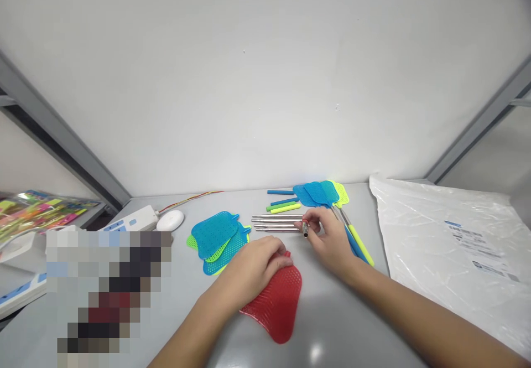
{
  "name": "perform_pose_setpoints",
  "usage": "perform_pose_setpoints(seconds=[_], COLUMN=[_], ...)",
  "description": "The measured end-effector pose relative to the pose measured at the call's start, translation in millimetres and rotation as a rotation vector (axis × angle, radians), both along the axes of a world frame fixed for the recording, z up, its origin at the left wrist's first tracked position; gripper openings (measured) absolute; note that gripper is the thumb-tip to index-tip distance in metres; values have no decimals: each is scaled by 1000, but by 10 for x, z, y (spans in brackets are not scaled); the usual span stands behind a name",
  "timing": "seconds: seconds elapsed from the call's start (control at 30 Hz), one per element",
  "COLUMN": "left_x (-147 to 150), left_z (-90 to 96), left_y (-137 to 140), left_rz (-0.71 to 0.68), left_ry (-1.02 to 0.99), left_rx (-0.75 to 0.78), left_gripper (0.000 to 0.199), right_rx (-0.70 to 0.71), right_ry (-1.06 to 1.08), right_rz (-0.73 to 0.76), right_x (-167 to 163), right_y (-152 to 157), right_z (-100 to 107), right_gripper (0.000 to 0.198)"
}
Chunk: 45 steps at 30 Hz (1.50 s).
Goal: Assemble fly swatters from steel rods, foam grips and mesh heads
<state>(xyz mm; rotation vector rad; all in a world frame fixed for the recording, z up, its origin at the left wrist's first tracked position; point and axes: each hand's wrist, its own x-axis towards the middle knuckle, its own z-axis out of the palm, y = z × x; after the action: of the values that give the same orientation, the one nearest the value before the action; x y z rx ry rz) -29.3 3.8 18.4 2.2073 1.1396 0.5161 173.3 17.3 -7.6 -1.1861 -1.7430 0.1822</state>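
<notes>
My left hand (pixel 265 260) pinches the narrow neck of a red fly swatter head (pixel 284 301), whose mesh paddle hangs down toward me. My right hand (pixel 326 232) is closed around a metal rod (pixel 306 231), its end pointing toward me; a bit of red shows by the fingertips. The rod and the red neck are apart. Just behind my right hand lie several thin metal rods (pixel 274 223) side by side. Loose blue and green swatter heads (pixel 213 235) are stacked to the left of my left hand.
Behind my right hand lie blue and green swatters with handles (pixel 317 192), and loose blue and green grip tubes (pixel 284 207). A white plastic mailer (pixel 440 246) covers the right side. Power strips (pixel 133 219), a round white puck (pixel 170 220) and colourful packages (pixel 37 213) are at left.
</notes>
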Motion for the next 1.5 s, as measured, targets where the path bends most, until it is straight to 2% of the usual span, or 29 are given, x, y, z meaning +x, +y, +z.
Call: perform_pose_setpoints(seconds=[0.17,0.4,0.6,0.7,0.83,1.03,1.2,1.3,1.5], left_x=[-6,-93,-105,-91,-114,-231,-248,-236,-236], left_z=[89,188,163,136,146,248,280,272,217], left_y=[-9,-4,0,1,6,30,45,51,76], left_rz=[-7,3,-8,10,-9,-19,-10,-17,-23], left_ry=[-58,-348,-528,-505,-423,-417,-406,-382,-340], left_rx=[-26,-350,-511,-517,-452,-437,-447,-439,-408], left_gripper=[30,35,37,37,36,34,33,33,33], right_rx=[-9,11,10,52,108,62,50,33,-16], right_ry=[18,-1,-99,-182,-215,-228,-335,-402,-394], right_rz=[10,15,18,14,-15,29,66,71,33], right_x=[1,10,17,17,26,54,62,60,62], right_y=[-5,-4,11,17,24,40,40,28,13], right_z=[8,-3,-10,-6,-3,-2,-10,-7,17], right_gripper=[4,3,8,9,12,20,30,29,25])
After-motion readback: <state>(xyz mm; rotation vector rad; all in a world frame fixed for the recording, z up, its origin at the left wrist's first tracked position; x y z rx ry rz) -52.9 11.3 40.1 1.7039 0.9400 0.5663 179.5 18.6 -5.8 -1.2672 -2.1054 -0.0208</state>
